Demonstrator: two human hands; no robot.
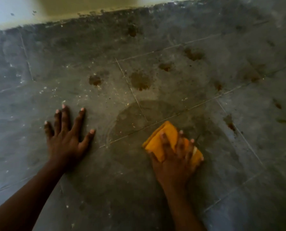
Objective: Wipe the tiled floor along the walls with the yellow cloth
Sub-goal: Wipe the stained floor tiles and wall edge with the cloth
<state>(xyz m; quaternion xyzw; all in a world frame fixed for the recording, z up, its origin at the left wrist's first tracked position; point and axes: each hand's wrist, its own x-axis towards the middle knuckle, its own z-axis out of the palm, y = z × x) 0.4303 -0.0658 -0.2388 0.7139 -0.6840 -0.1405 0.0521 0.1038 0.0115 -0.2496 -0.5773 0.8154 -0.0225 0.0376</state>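
Observation:
A folded yellow cloth (157,144) lies flat on the grey tiled floor (205,164), right of centre. My right hand (175,157) presses down on the cloth with spread, fairly straight fingers that cover most of it. My left hand (65,134) rests flat on the floor to the left, fingers spread, holding nothing. A darker, damp-looking patch (139,117) spreads on the tiles just beyond the cloth.
The pale wall (55,10) meets the floor along the top of the view. Several brown stains (140,80) dot the tiles between the cloth and the wall. White specks and dust (45,89) lie scattered on the left tiles.

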